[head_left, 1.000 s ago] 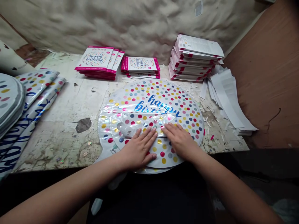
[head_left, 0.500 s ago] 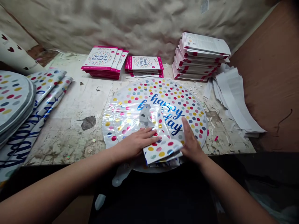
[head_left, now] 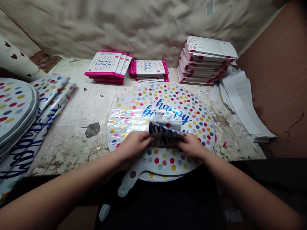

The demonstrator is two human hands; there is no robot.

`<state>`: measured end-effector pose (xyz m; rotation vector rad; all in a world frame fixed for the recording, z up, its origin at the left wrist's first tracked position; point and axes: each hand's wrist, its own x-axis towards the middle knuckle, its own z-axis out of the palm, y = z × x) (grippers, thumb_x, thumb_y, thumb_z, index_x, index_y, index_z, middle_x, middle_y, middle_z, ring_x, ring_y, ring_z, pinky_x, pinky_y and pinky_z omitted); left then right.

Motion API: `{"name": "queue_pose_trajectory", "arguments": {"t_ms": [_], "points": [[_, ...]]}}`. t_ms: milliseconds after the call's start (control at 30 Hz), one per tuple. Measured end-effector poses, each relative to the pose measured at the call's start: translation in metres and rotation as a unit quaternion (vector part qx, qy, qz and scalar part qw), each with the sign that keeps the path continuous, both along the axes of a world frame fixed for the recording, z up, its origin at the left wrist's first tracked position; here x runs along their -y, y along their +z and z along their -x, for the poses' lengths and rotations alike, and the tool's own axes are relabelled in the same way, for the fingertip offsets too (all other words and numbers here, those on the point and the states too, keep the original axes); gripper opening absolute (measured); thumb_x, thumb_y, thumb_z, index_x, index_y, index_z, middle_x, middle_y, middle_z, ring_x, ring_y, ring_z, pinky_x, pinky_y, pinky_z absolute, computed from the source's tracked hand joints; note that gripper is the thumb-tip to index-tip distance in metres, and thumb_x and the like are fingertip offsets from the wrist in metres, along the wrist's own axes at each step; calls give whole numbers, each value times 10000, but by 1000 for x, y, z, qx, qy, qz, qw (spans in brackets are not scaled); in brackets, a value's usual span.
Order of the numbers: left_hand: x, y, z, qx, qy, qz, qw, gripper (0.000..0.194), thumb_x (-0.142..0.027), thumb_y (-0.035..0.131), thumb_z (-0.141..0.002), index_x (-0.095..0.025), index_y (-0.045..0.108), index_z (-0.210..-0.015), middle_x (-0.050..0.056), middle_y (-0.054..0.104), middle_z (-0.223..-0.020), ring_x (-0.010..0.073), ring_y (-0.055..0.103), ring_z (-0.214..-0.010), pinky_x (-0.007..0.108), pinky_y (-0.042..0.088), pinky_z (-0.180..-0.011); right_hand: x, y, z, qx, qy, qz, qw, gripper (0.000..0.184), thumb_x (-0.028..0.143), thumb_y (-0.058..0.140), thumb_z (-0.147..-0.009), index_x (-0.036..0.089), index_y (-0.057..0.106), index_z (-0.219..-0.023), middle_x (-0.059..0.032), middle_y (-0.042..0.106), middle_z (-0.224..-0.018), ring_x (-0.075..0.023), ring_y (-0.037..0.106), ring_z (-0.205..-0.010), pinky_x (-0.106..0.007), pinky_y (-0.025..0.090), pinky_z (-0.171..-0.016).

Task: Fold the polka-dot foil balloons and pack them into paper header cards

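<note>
Center frame, a folded foil balloon point(head_left: 165, 129) sits pinched between the left hand point(head_left: 133, 145) and right hand point(head_left: 190, 147), fingers closed on its ends, above a flat dotted foil balloon point(head_left: 168, 102) on the bench point(head_left: 67, 143). Folding looks partway done; another tight fold seems called for.

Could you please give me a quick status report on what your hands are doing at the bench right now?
Left hand, right hand gripping folded foil balloon. Flat dotted foil balloon beneath. Its tab hangs past bench edge.
</note>
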<state>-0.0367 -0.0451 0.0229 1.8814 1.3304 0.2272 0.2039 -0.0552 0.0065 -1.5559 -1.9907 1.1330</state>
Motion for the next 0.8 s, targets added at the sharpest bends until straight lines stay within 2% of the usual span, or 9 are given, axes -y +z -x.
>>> {"name": "queue_pose_trajectory", "arguments": {"t_ms": [100,200,267,367,433,533,667,733,800], "points": [[-22,8,-11,-29,67,106,992,349,-489,461,-827,-194,579,-681,0,599,-538,157,566,-478,229,405,-439,-20,6,8,0,-92,158,983,198,358,508,-825,205,602,-740,50,516,-419,-139,515,-393,-241,398,-430],[-30,12,-13,-56,67,193,977,333,-505,436,-834,-198,536,-753,-23,526,-441,143,463,-323,241,360,-353,-32,7,13,15,-118,199,973,294,405,431,-862,210,552,-679,54,428,-300,-138,431,-275,-238,340,-346],[-27,9,-10,-63,73,112,989,330,-504,439,-836,-194,533,-897,9,613,-568,171,543,-407,280,435,-409,-36,5,14,22,-130,208,969,314,420,409,-867,216,541,-668,49,414,-275,-135,397,-244,-234,309,-318],[-19,-3,-3,-42,10,-188,981,358,-455,459,-854,-175,534,-1063,111,663,-1001,249,636,-891,396,516,-770,-37,4,13,40,-141,203,968,321,437,404,-862,220,550,-677,37,428,-279,-136,384,-239,-237,299,-317],[-15,-14,0,-43,-101,-295,949,373,-415,435,-887,-158,548,-1134,143,572,-1229,275,501,-1171,447,401,-984,-35,7,12,62,-145,185,970,347,462,405,-860,214,568,-681,10,473,-316,-153,433,-276,-253,331,-348],[-21,-25,-2,-108,-200,-271,936,503,-449,414,-905,-139,456,-1299,152,420,-1396,294,351,-1307,493,290,-1065,-29,14,16,121,-163,100,974,389,520,426,-848,183,614,-801,-92,634,-561,-227,597,-505,-317,435,-495],[-42,-23,-8,-159,-223,-199,941,751,-555,506,-824,-99,317,-1390,184,268,-1466,310,221,-1364,505,218,-1089,-22,12,28,265,-76,-174,945,492,466,299,-914,129,540,-1180,-201,610,-1129,-328,558,-1059,-451,421,-857],[-52,-16,-8,-133,-219,-164,953,895,-580,622,-716,-88,303,-1391,210,210,-1478,334,168,-1373,505,189,-1097,-25,3,31,297,5,-211,931,536,444,273,-927,116,432,-1319,-180,441,-1370,-321,380,-1272,-497,294,-1015],[-57,-5,-5,-55,-142,-121,981,947,-571,673,-654,-105,298,-1388,221,187,-1484,347,184,-1367,500,214,-1091,-31,-9,29,306,32,-172,936,616,486,267,-922,109,298,-1409,-140,252,-1487,-292,224,-1364,-514,176,-1086]]}}
